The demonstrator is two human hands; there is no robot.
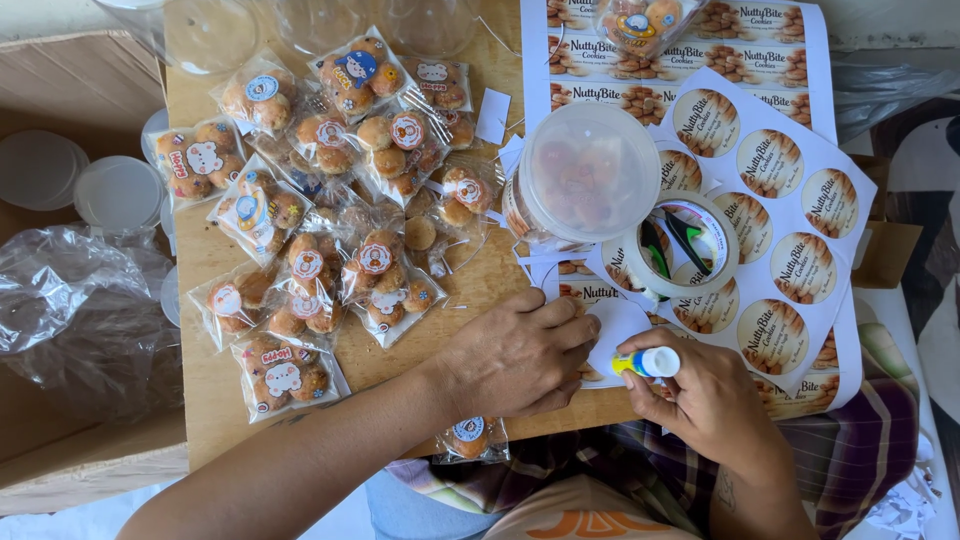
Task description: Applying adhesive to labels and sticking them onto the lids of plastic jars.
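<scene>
Nearest of all, lap in striped cloth [640, 470], right below the work. Over at far left, crinkled plastic bag [80, 310] and round lids [110, 190]. Next, cookie packets [320, 200] heaped across wooden table [210, 400]. Left hand [515, 355] flat, fingers together, pressing down white paper strip [610, 335]. Lidded jar [585, 175] above, tape roll [685, 245] beside it. Right hand [710, 395] clamped on glue stick [650, 362], tip on strip. Sticker sheets [790, 210] at far right.

Bare forearms, plaid wrap, pale printed shirt
</scene>
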